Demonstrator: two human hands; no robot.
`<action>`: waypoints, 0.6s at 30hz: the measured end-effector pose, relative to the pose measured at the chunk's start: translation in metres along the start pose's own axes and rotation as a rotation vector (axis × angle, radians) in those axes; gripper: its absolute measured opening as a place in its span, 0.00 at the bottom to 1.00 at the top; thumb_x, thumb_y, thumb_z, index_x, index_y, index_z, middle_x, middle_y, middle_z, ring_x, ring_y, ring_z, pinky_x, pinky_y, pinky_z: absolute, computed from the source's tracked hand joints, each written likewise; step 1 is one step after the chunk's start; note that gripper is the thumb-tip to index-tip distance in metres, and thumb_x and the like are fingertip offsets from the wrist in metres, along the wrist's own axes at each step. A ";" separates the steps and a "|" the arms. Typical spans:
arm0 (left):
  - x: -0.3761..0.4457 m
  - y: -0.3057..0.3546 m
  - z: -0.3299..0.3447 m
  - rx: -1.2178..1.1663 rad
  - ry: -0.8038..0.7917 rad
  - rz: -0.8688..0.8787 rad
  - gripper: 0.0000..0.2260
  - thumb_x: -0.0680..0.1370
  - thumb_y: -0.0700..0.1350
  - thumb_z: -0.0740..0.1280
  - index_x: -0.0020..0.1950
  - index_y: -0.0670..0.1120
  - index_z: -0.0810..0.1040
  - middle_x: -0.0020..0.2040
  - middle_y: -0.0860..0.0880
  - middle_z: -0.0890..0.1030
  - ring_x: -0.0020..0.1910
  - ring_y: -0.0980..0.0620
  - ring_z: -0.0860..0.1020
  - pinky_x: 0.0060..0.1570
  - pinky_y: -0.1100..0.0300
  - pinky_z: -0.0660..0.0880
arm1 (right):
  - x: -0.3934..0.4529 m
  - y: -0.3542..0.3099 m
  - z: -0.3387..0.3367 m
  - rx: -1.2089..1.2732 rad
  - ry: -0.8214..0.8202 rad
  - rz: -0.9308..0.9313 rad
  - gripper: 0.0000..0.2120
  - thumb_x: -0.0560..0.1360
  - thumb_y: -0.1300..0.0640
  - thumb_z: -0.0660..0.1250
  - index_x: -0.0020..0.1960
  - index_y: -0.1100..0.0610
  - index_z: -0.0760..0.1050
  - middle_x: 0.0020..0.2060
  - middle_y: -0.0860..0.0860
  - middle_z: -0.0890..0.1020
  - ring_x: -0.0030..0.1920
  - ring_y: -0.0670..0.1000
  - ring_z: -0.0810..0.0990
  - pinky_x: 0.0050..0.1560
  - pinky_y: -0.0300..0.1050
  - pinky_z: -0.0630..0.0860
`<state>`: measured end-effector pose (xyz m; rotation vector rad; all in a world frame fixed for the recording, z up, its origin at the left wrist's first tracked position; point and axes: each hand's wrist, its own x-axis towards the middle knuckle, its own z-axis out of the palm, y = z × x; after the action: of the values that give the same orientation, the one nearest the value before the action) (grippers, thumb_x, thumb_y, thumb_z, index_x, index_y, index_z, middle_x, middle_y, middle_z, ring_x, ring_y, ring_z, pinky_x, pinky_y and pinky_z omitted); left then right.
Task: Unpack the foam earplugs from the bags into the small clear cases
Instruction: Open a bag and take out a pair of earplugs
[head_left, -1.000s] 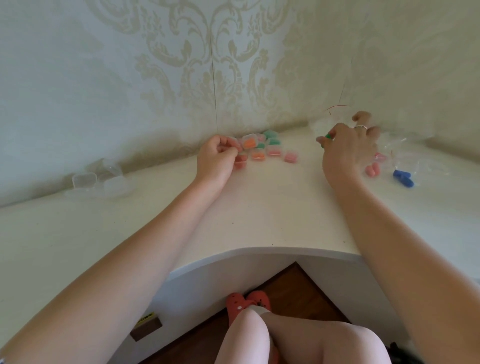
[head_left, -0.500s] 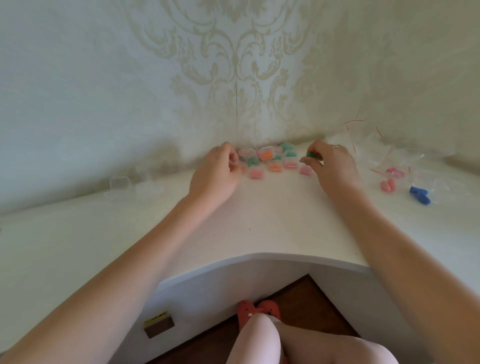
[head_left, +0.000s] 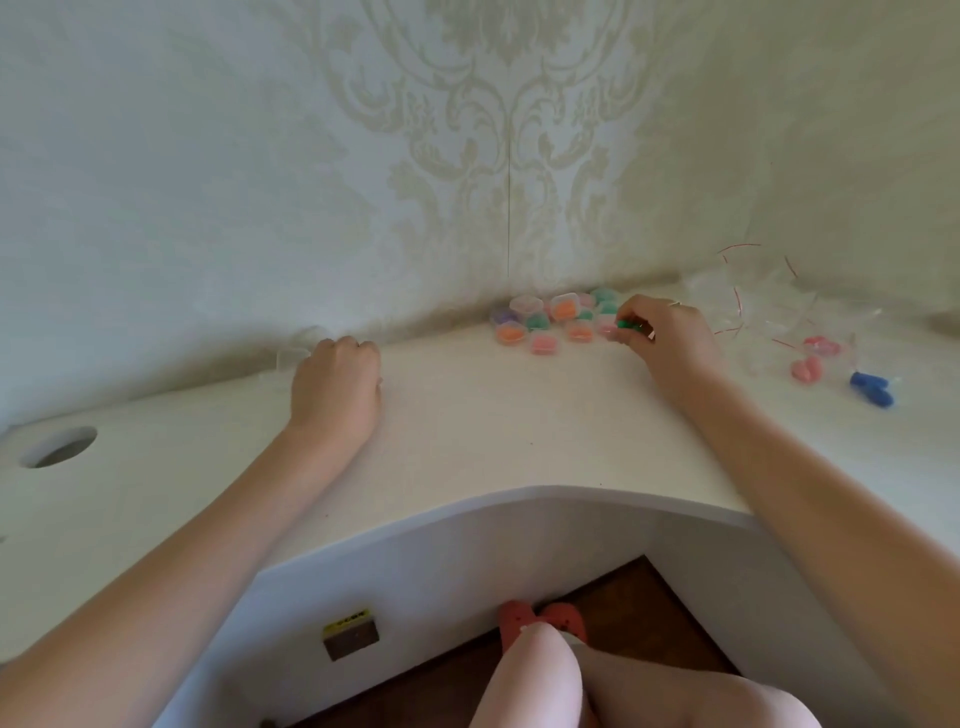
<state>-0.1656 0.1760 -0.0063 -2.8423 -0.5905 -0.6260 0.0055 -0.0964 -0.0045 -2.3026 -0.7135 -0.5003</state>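
My left hand (head_left: 335, 382) rests curled on the desk (head_left: 493, 441), its fingertips at an empty clear case (head_left: 292, 356); I cannot tell if it grips it. My right hand (head_left: 667, 338) pinches a green earplug (head_left: 625, 323) beside the filled cases (head_left: 550, 319). Bags (head_left: 753, 301) and loose earplugs (head_left: 871, 387) lie right.

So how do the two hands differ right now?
The right hand pinches a green earplug beside the filled cases; the left hand reaches toward the empty clear cases near the wall, fingers curled, any hold hidden. The right hand wears a ring; the left shows none. Both lie low over the white desk.
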 end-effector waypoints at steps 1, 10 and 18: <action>0.001 0.000 0.000 -0.054 0.016 0.003 0.07 0.78 0.40 0.64 0.51 0.37 0.77 0.50 0.39 0.78 0.53 0.39 0.74 0.45 0.49 0.71 | 0.000 0.001 0.000 0.007 0.002 0.001 0.09 0.74 0.56 0.70 0.49 0.62 0.77 0.43 0.58 0.79 0.42 0.57 0.73 0.41 0.48 0.67; 0.009 -0.004 0.009 -0.028 0.350 0.156 0.10 0.77 0.45 0.66 0.41 0.39 0.73 0.32 0.40 0.74 0.34 0.39 0.75 0.34 0.50 0.69 | 0.001 0.000 0.004 0.007 -0.033 -0.036 0.07 0.73 0.58 0.70 0.47 0.61 0.77 0.42 0.58 0.78 0.42 0.57 0.74 0.45 0.50 0.71; 0.026 0.066 -0.003 -1.190 -0.025 0.045 0.03 0.80 0.38 0.51 0.53 0.41 0.59 0.53 0.44 0.63 0.50 0.45 0.74 0.43 0.57 0.76 | 0.002 -0.009 0.016 0.315 -0.001 0.136 0.05 0.75 0.65 0.65 0.48 0.56 0.75 0.41 0.53 0.79 0.36 0.53 0.78 0.39 0.38 0.75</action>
<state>-0.1174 0.1240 0.0025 -3.9007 -0.1262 -1.2573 0.0039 -0.0789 -0.0102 -2.0382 -0.5852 -0.3007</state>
